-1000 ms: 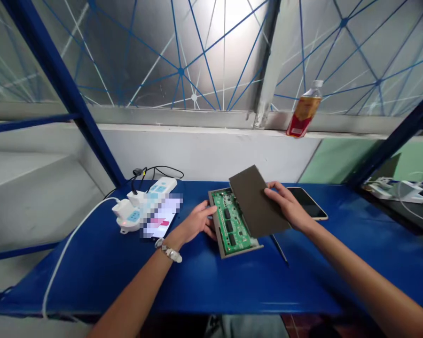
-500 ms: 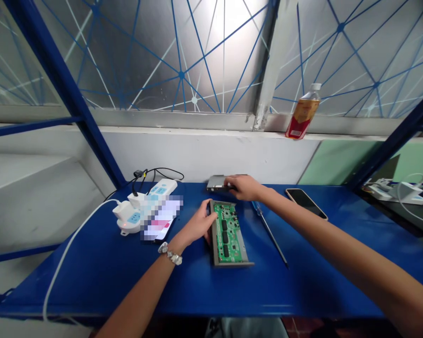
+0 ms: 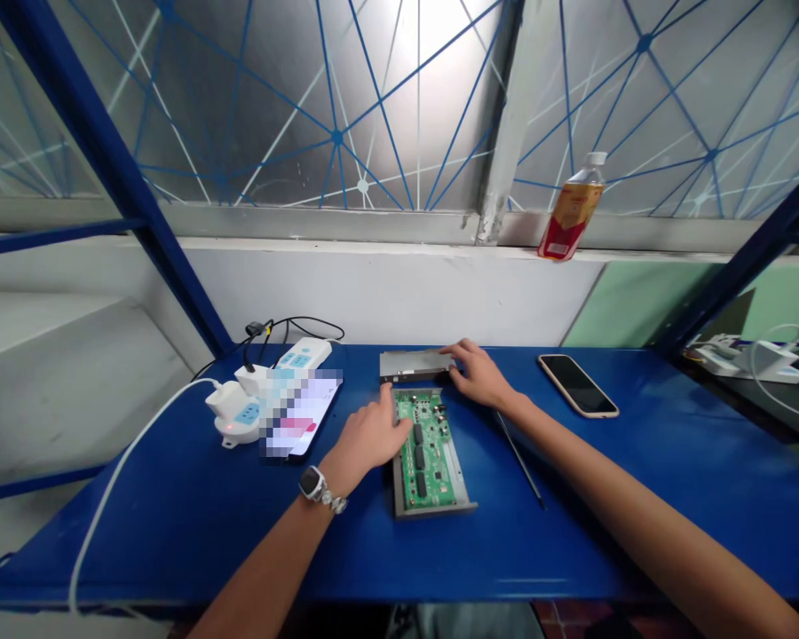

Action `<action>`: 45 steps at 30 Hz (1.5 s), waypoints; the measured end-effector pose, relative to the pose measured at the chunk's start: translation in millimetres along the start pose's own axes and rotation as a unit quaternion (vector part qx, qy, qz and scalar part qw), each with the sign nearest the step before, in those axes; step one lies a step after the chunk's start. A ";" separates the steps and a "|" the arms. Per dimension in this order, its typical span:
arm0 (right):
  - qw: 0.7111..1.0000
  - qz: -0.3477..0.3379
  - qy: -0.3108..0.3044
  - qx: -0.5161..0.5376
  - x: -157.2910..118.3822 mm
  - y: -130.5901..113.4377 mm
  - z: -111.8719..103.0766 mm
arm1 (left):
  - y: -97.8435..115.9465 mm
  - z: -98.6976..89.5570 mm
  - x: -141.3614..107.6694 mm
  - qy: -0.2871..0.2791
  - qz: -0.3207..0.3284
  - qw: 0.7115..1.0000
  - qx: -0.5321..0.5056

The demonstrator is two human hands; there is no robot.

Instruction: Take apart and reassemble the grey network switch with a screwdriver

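My left hand point(image 3: 366, 435) is resting at the left side of a case point(image 3: 436, 512), its thumb reaching over the edge onto the green board point(image 3: 430, 453) inside. The index finger is stretching toward the near left corner of a grey panel point(image 3: 413, 362). My other fingers are hiding behind the hand, so I cannot tell whether it is gripping the case. My right hand point(image 3: 479, 377) is gripping the panel's right end, the thumb pressing at the near edge and the fingers lying over the top.

The case is lying open on the blue table point(image 3: 373, 550) in front of me, and the board is facing up, showing a row of black chips. The panel is lying just beyond the case; I cannot tell whether the two are touching. A screwdriver point(image 3: 520, 460) is lying to the right of the case, its upper end disappearing behind my right hand and forearm. Farther right, a phone point(image 3: 578, 385) is lying with a dark screen.

On the left, a second phone point(image 3: 312, 413) is showing a lit, partly blurred screen beside a white power strip point(image 3: 299, 357). I am wearing a watch point(image 3: 312, 482) on my left wrist. A bottle point(image 3: 573, 213) is standing on the sill point(image 3: 373, 248), leaning rightward in my view.
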State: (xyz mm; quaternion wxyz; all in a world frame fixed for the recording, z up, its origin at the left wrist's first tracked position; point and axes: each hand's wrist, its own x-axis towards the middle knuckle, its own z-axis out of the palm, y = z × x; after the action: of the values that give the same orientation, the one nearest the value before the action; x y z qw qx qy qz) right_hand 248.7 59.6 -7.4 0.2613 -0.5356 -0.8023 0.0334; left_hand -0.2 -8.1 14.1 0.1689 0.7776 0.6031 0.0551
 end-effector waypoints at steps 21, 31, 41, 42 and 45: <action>0.930 0.062 0.165 0.323 13.9 -22.9 -69.9 | 18.3 -15.5 55.8 0.043 0.245 0.932 -0.265; 0.925 -0.045 0.174 0.335 31.0 -54.2 -75.8 | 18.9 12.4 66.6 0.038 0.247 0.882 -0.399; 0.940 -0.087 0.091 0.316 24.3 -51.0 -67.4 | 10.1 17.4 67.9 0.056 0.233 0.904 -0.354; 0.940 -0.088 0.090 0.316 24.1 -51.8 -67.1 | 9.7 18.2 68.2 0.059 0.233 0.904 -0.353; 0.938 -0.093 0.089 0.322 23.8 -53.8 -66.2 | 8.7 19.8 69.2 0.059 0.234 0.902 -0.357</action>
State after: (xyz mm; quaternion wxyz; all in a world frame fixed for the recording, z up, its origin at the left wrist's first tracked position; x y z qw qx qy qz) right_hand 226.7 42.7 76.6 0.4922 -0.3470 -0.7681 0.2176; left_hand 32.0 52.4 -9.8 0.3818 0.7792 0.3526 0.3504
